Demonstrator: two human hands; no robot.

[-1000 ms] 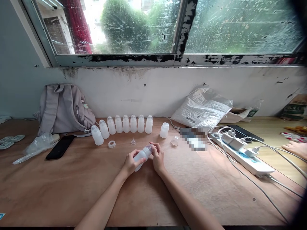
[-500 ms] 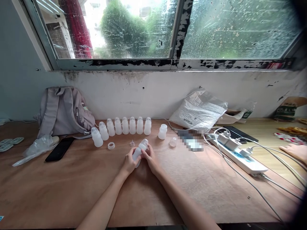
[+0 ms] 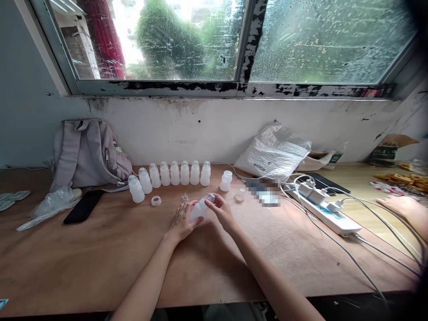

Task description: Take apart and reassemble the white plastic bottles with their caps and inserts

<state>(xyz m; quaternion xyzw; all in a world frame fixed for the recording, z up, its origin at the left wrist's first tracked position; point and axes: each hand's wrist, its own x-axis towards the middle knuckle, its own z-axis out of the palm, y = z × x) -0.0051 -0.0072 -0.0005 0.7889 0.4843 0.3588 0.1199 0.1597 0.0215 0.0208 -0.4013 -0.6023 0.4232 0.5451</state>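
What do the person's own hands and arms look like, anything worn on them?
The left hand and right hand are ungloved, and both forearms are bare, with no sleeves, watch or bracelet in view. No rings can be made out.

Left hand (image 3: 183, 220) cups, right hand (image 3: 222, 209) pinches, close together.

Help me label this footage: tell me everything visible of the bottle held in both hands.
The bottle is translucent white, apparently plastic, with a clearer top. It tilts, top end to the right. The left hand grips its body; the right hand holds its top. Whether it touches the table is unclear.
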